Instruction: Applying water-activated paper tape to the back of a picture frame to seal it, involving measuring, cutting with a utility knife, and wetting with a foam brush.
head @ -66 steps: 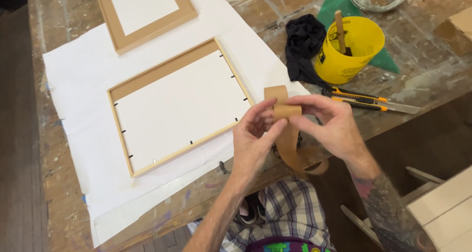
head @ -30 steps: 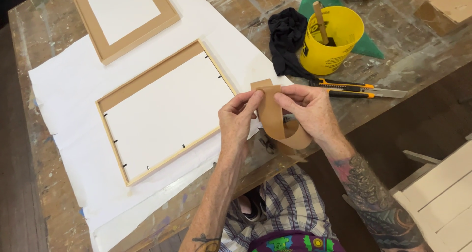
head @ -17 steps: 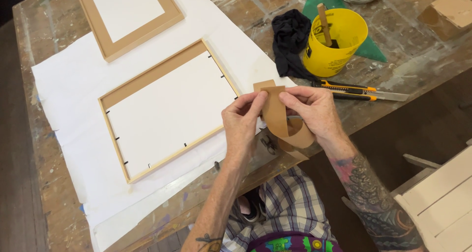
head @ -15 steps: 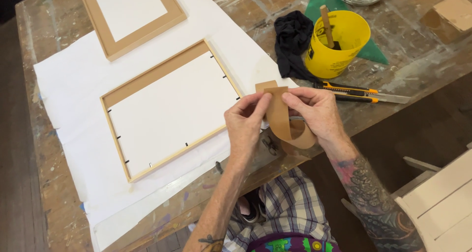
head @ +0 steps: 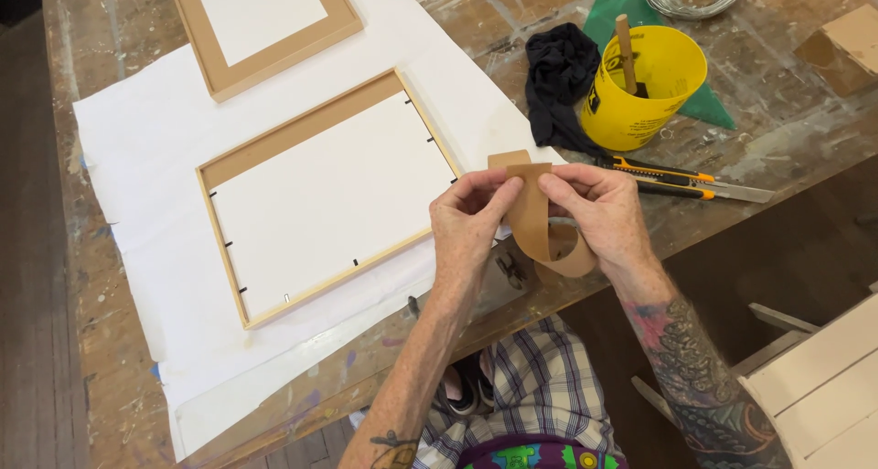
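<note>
while both hands — left [head: 471, 222], right [head: 599, 215] — pinch a brown paper tape strip [head: 535, 218], its tail curls below.

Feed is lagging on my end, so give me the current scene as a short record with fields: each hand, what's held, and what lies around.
left hand: pinches the upper end of the brown paper strip
right hand: pinches the same end from the other side
strip: curls into a loop below the hands
nearest frame: face down on white paper, left of the hands
second frame: further back
yellow bucket: behind the right hand, wooden stick inside
utility knife: beside the right hand
</note>
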